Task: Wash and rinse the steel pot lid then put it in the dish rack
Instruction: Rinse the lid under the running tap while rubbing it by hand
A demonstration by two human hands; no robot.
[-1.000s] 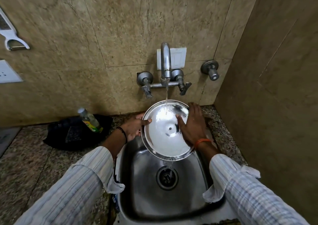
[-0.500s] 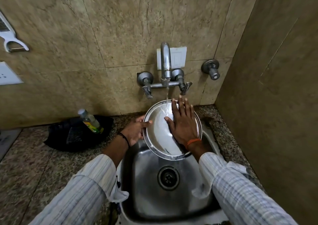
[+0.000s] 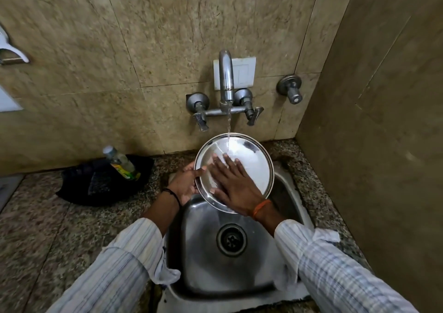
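The round steel pot lid (image 3: 254, 166) is tilted over the back of the steel sink (image 3: 203, 260), under a thin stream of water from the wall tap (image 3: 226, 78). My left hand (image 3: 184, 184) grips the lid's left rim, thumb on its face. My right hand (image 3: 233, 183) lies flat on the lid's wet surface, fingers spread and pointing up-left toward the stream. No dish rack shows in the view.
A black tray (image 3: 79, 188) with a leaning green-labelled bottle (image 3: 122, 163) sits on the granite counter left of the sink. Tap handles (image 3: 251, 114) and a separate valve (image 3: 291, 92) stick out from the tiled wall. A side wall (image 3: 371, 133) closes in on the right.
My right hand slid from the lid's right edge onto its face, up near the tap, then down toward the left side. The left hand kept its hold on the rim.
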